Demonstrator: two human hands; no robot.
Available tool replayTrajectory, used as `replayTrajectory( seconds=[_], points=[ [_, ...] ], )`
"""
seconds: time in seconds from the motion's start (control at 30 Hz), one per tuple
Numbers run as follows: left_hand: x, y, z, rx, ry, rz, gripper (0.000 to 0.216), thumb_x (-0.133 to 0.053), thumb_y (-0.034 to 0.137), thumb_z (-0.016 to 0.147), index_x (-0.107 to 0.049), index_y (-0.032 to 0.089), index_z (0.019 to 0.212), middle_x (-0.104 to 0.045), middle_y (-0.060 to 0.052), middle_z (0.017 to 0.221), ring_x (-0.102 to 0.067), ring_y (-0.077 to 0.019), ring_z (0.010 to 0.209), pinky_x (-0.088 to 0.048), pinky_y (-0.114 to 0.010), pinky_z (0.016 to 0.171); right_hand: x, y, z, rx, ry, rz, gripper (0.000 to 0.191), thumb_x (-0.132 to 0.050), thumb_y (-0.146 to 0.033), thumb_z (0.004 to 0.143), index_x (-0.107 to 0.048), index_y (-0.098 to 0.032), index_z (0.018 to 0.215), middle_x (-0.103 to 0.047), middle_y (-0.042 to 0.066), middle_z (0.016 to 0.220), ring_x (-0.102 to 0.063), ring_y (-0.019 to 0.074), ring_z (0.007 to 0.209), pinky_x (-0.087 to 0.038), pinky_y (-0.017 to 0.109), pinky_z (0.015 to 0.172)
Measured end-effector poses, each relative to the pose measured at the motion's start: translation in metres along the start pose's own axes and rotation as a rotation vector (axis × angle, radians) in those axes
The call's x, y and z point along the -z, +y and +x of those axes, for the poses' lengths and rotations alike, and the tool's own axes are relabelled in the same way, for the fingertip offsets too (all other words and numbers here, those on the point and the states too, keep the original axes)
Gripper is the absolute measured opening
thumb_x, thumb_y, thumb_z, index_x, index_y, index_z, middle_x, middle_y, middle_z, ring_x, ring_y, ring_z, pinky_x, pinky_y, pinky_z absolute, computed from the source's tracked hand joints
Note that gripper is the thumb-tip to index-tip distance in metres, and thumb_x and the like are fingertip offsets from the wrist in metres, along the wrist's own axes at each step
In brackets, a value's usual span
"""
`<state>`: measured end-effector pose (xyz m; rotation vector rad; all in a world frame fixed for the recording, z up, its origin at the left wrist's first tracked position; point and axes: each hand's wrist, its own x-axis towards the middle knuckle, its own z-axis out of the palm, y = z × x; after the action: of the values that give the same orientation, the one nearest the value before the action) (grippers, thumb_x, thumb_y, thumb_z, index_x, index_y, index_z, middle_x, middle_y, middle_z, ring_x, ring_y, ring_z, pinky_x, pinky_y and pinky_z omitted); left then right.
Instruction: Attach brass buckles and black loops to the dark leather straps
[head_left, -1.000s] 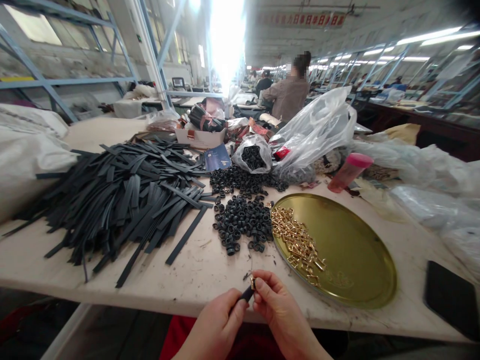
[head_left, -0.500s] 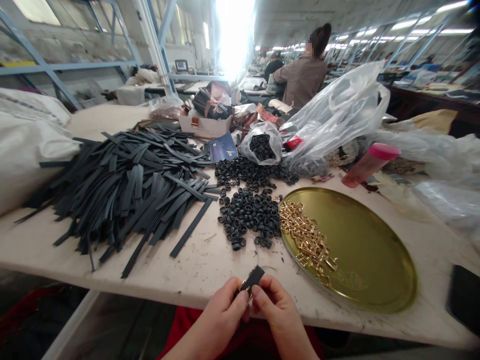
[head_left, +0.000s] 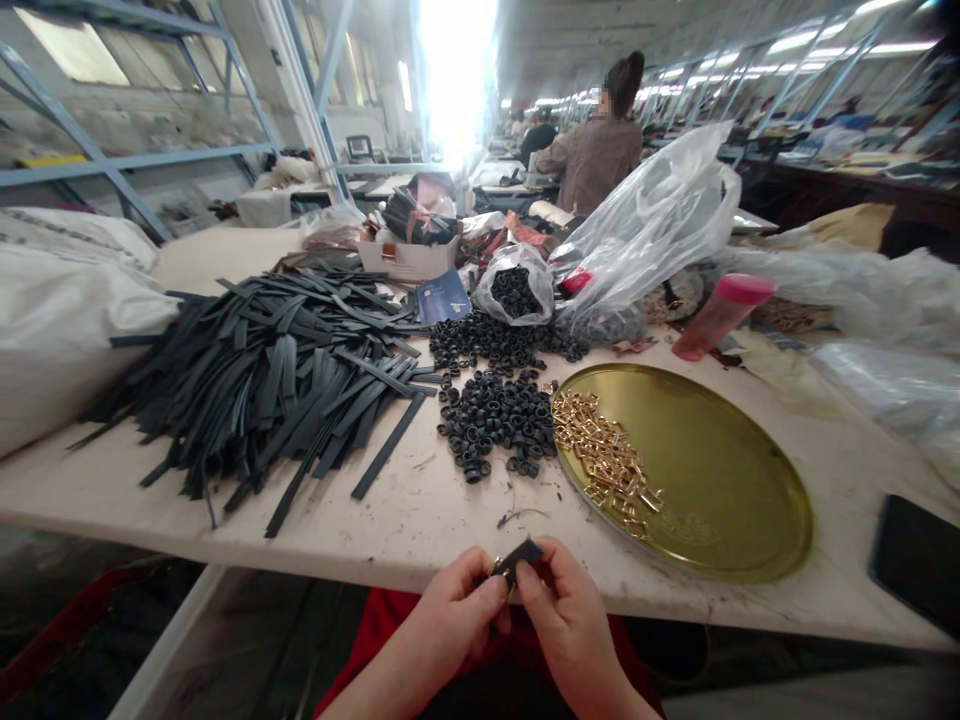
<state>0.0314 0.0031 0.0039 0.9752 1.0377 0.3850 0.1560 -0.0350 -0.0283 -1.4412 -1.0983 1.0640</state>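
Head view, hands (head_left: 510, 610) pinching strap (head_left: 517, 556), tray (head_left: 720, 470) beside

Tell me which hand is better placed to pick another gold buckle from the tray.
Right. The right hand is on the side of the gold tray, nearer the gold buckles. The left hand lies farther, and both pinch the black strap.

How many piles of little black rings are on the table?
3: a bagful in the clear bag, a loose pile just in front of it, and a nearer pile beside the gold tray. More may be hidden under the plastic bags.
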Motion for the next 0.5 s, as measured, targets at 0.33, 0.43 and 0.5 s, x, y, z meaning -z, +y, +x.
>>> replayTrajectory(
  seconds=[0.33,0.43,0.5],
  points=[
    [-0.007,-0.009,-0.017,-0.208,0.167,0.353,0.019,-0.047,0.032,0.076,-0.044,0.018,0.063,-0.045,0.005,0.055,-0.04,-0.0096,0.053,-0.03,-0.02,0.051,0.014,0.003,-0.012,0.285,-0.097,-0.305,0.003,-0.052,-0.02,0.077,-0.054,-0.022,0.076,-0.059,0.001,0.072,-0.053,0.0166,0.067,-0.042,0.028,0.062],
    [-0.006,-0.004,-0.024,-0.206,0.139,0.474,0.019,-0.047,0.032,0.077,-0.048,0.017,0.065,-0.05,0.003,0.059,-0.042,-0.0108,0.057,-0.03,-0.02,0.052,0.014,-0.003,-0.006,-0.024,-0.17,-0.121,0.012,-0.054,-0.027,0.075,-0.048,-0.02,0.067,-0.048,-0.004,0.058,-0.045,0.0124,0.055,-0.036,0.023,0.051],
    [-0.003,0.001,-0.024,-0.187,0.083,0.475,0.021,-0.047,0.034,0.078,-0.049,0.017,0.066,-0.05,0.003,0.058,-0.042,-0.0103,0.055,-0.03,-0.02,0.051,0.013,-0.006,-0.002,-0.119,-0.236,0.003,0.017,-0.056,-0.03,0.074,-0.046,-0.02,0.064,-0.044,-0.006,0.056,-0.041,0.0109,0.053,-0.033,0.022,0.05]
  ],
)
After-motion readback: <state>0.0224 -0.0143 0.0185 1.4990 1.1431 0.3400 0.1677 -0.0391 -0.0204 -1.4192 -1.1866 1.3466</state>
